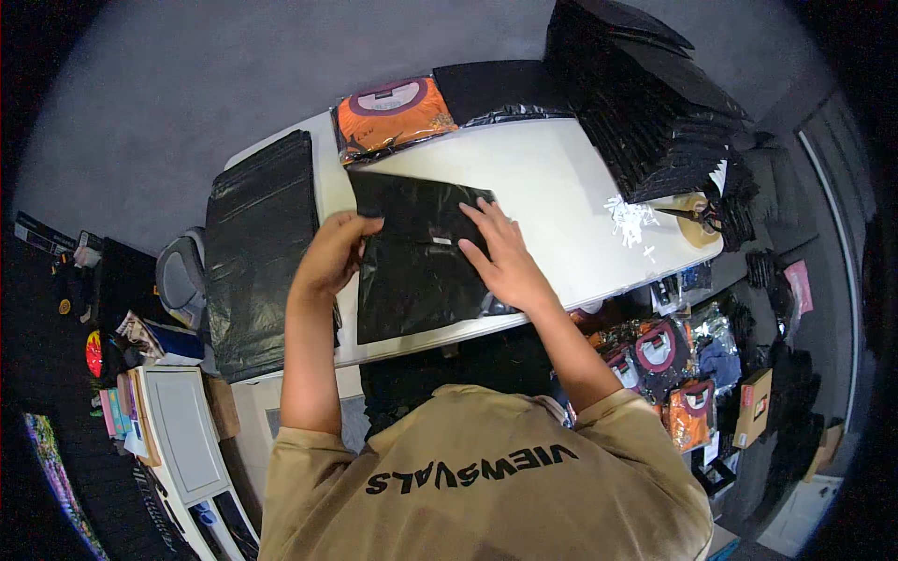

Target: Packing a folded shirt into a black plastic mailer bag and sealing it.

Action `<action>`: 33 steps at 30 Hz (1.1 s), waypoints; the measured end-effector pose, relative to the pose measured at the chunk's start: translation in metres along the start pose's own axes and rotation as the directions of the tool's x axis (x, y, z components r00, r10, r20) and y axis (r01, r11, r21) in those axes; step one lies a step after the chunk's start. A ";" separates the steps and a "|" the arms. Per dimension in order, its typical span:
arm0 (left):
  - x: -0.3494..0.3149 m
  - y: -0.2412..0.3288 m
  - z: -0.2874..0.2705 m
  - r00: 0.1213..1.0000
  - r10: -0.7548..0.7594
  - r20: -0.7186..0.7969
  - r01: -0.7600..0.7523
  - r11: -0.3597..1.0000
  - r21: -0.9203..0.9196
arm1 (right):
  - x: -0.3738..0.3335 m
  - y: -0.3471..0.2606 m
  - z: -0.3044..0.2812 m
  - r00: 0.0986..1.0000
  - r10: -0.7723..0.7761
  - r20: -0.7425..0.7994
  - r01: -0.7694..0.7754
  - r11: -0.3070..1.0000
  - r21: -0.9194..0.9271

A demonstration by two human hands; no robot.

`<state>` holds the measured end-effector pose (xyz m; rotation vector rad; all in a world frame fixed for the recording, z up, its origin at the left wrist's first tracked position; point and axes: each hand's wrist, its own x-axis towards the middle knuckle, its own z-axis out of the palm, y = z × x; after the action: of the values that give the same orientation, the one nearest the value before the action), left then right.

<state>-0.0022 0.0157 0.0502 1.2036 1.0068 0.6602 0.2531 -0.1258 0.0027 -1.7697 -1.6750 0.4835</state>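
On the worktop (552,206), bags (257,252) lie left of the packet (412,285). Scissors (703,219) lie right of the packet, a shirt (395,120) behind it.

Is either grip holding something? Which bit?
The left grip seems to pinch the black plastic packet by its left edge; the right grip lies spread on its right side.

left hand (329,254): one. right hand (505,257): one. black package (402,290) beneath the fingers: one. white table (547,178): one, which bears one packaged orange shirt (391,117), one flat black packet (496,86), one low black pile (260,252) and one tall black stack (636,107). scissors (697,217): one pair. white slips (630,221): one heap, its pieces too small to count. cardboard box (753,409): one.
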 end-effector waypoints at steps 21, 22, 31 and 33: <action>0.038 0.019 0.083 0.983 0.158 0.091 -0.173 0.969 0.178 | 0.027 0.009 0.094 0.978 -0.193 0.084 -0.203 -0.759 0.619; 0.033 0.012 0.069 0.985 0.152 0.082 -0.165 0.970 0.177 | 0.017 0.012 0.074 0.962 -0.117 0.245 -0.252 -0.721 0.645; 0.002 -0.066 0.023 0.908 0.393 -0.143 -0.213 0.728 0.651 | -0.051 0.116 -0.032 0.879 0.456 -0.136 0.016 0.257 0.966; -0.003 -0.066 0.037 0.724 0.689 0.041 -0.407 0.377 0.832 | -0.035 0.095 -0.042 0.841 0.286 -0.460 -0.077 0.904 0.420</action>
<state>0.0243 -0.0203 -0.0110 2.4094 1.2129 1.0020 0.3470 -0.1659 -0.0364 -1.5857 -0.9613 0.3514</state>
